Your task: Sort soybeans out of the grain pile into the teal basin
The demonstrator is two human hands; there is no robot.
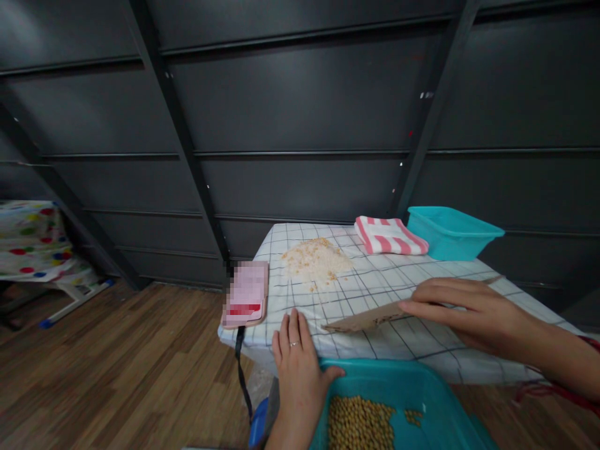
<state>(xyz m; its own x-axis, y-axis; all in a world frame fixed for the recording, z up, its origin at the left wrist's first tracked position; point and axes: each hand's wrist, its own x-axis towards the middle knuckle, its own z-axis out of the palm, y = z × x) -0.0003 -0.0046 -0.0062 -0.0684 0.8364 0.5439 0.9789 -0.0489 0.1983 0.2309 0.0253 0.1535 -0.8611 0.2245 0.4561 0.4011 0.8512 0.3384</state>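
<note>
My right hand grips a flat piece of brown cardboard, held low over the checked tablecloth near its front edge. My left hand lies with fingers stretched flat on the cloth's front edge, its thumb at the rim of a teal tub. Inside that tub, below the table edge, is a heap of yellowish-brown beans, with a few lying apart. On the cloth beyond my hands spreads a pile of white grains mixed with yellow bits.
A folded pink-and-white striped towel and a turquoise basin stand at the table's back right. At the left edge lies a pink item, partly pixelated, with a black strap hanging down. Dark panelled wall rises behind; a dotted-cloth table stands far left.
</note>
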